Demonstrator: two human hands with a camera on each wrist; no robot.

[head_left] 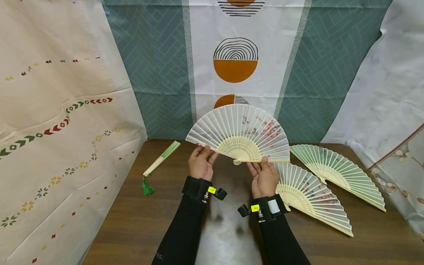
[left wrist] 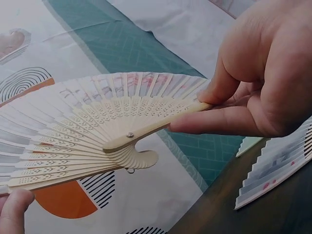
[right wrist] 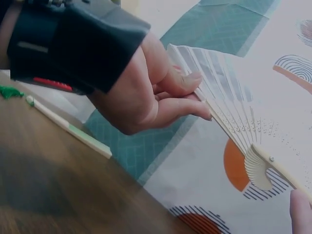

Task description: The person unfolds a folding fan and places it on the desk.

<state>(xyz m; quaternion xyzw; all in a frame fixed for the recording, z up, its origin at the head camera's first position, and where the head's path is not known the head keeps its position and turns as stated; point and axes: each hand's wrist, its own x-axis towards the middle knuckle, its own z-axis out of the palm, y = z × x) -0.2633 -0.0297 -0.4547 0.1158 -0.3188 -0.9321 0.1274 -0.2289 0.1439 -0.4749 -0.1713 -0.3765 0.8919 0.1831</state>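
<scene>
A white folding fan [head_left: 232, 127] with pale ribs and pink blossoms is held up, spread wide, over the table's back edge. My left hand [head_left: 201, 164] pinches its left end rib. At the opposite end, my right hand [head_left: 266, 180] grips the other outer rib between thumb and fingers. The left wrist view shows the right hand [left wrist: 263, 83] on that guard rib, with the fan's pivot [left wrist: 130, 135] between the hands and the left thumb [left wrist: 17, 207] at the lower left. In the right wrist view, the left hand [right wrist: 146, 92] pinches the fan's edge.
On the brown table [head_left: 122, 221], a closed fan [head_left: 163, 157] with a green tassel [head_left: 147, 187] lies at left. Right of my hands, a spread white flowered fan [head_left: 314, 195] lies in front of a spread green fan [head_left: 339, 169]. Patterned cloth [head_left: 159, 66] hangs behind.
</scene>
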